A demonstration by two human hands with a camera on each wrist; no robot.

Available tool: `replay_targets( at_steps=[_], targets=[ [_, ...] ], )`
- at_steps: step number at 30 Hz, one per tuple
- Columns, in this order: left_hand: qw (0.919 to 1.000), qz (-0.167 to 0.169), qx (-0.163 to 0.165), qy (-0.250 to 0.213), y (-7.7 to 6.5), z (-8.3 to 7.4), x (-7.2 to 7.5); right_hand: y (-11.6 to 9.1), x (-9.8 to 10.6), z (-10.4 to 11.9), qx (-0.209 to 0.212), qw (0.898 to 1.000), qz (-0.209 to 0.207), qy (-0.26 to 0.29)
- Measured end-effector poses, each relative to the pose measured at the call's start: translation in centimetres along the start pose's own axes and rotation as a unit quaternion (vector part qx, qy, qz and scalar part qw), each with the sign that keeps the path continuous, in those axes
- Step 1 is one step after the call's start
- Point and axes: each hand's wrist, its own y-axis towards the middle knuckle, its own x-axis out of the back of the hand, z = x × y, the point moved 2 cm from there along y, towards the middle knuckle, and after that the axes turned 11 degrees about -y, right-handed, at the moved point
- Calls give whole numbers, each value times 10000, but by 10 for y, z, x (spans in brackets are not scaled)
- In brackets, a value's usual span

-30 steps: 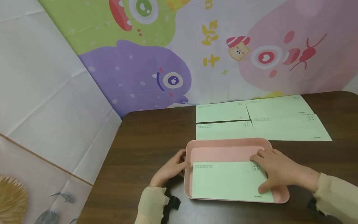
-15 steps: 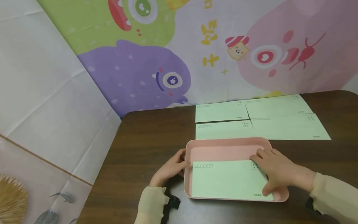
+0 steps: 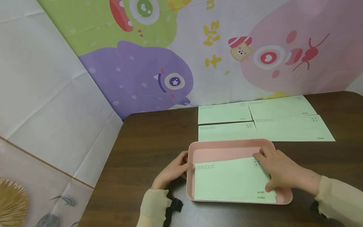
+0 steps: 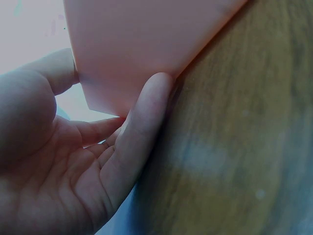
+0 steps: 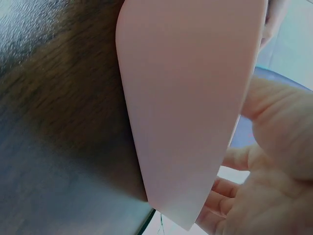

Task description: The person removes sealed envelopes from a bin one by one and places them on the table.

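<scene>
A pink tray (image 3: 224, 154) sits on the table, with pale green envelopes lying in it. My right hand (image 3: 283, 168) reaches over the tray's right side and pinches the top envelope (image 3: 227, 179) by its right edge, thumb low and fingers at the upper corner. This envelope is slightly skewed, and a strip of another envelope (image 3: 252, 199) shows beneath it. At the tray's left rim, my left hand (image 3: 173, 168) holds on, thumb over the edge; its fingers curl against the tray wall (image 4: 132, 49) in the left wrist view. The right wrist view shows mostly the tray's outer wall (image 5: 181, 107).
Behind the tray, several pale green envelopes (image 3: 292, 130) lie in two rows on the dark wooden table (image 3: 153, 135). The tray's back edge comes right up to the front row. A cartoon-printed cloth (image 3: 215, 85) hangs at the table's back edge.
The top envelope's right side has shifted up and slightly left with my right hand, uncovering the one beneath. The left hand and tray stay put.
</scene>
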Motion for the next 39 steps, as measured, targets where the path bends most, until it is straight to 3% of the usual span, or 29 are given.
replay_targets(
  at_steps=[7, 14, 17, 21, 28, 39],
  targets=[
    [10000, 27, 48, -9, -1, -2, 0, -2, 3, 3, -377, 9943, -169, 978],
    [9999, 106, 47, -61, -13, -25, -6, -2, 2, 5, -662, 9811, -140, 1814],
    [9999, 102, 32, -50, -15, -28, -6, -2, 3, 5, -723, 9784, -139, 1932],
    [9999, 101, 13, -35, -14, -26, -5, -4, 5, 4, -784, 9763, -250, 2000],
    [9998, -47, 30, 173, 0, 1, 1, -6, 8, 0, -1124, 9677, -597, 2177],
    [9998, -84, 72, 192, -1, 1, 1, -9, 7, -10, -1734, 9445, -541, 2739]
  ],
)
